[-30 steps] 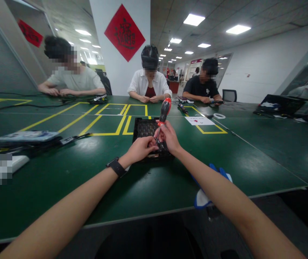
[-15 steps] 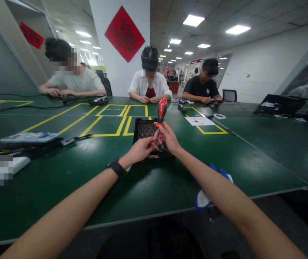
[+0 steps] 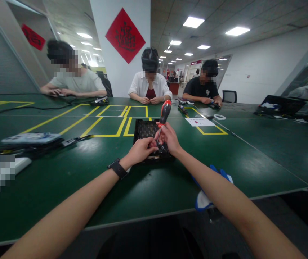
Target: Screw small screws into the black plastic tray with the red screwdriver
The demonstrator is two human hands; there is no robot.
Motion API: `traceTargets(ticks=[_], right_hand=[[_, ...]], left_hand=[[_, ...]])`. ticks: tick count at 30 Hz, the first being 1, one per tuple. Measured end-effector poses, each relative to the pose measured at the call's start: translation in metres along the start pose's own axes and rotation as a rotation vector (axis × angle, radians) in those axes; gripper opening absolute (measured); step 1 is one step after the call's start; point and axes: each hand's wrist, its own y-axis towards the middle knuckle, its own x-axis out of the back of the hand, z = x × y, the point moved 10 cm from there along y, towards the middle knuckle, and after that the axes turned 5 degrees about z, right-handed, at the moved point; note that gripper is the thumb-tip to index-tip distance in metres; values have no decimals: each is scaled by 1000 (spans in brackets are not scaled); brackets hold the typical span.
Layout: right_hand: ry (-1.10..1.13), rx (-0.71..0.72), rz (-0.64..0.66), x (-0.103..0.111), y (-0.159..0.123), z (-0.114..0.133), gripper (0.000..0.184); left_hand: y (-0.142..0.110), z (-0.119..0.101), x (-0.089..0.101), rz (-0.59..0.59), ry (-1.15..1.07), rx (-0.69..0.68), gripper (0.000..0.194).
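Observation:
A screwdriver (image 3: 165, 112) with a red and black handle points down over a black tray (image 3: 135, 131), its handle leaning to the right. My right hand (image 3: 169, 137) is closed around the front of the handle and the upper shaft. My left hand (image 3: 143, 148) is closed in a pinch near the lower end of the shaft, over the tray. Whether it grips the tip or some small part there is hidden by the fingers. Dark parts lie inside the tray, too dim to name.
A blue and white glove (image 3: 204, 199) lies under my right forearm at the table edge. Left of me are a boxy device with cables (image 3: 35, 138) and a white object (image 3: 22, 165). A paper sheet (image 3: 199, 122) and tape roll (image 3: 219, 117) lie ahead. Three people sit opposite.
The screwdriver's handle has tilted a little to the right and its black side has turned more into view. Both hands stay at the tray.

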Motion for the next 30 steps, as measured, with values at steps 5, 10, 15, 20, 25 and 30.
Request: traceTargets(ticks=[5,10,15,20,25,30], right_hand=[[17,-15,-8,3,1,-6,36],[-5,-7,-6,2,1,-5,35],[-24,22,-33,3,0,0,35],[-33,25,-22,2,-1,2,34],[-14,17,-26,4,0,-1,33],[5,-2,-32,6,1,-5,33]], left_hand=[[1,-3,-2,27,-32,-23,12],[1,-4,-4,47,-58,-29,13],[2,0,0,-9,-42,7,18],[1,3,0,2,-39,36,22],[1,-1,0,14,-30,0,19],[1,-2,-4,54,-33,4,17]])
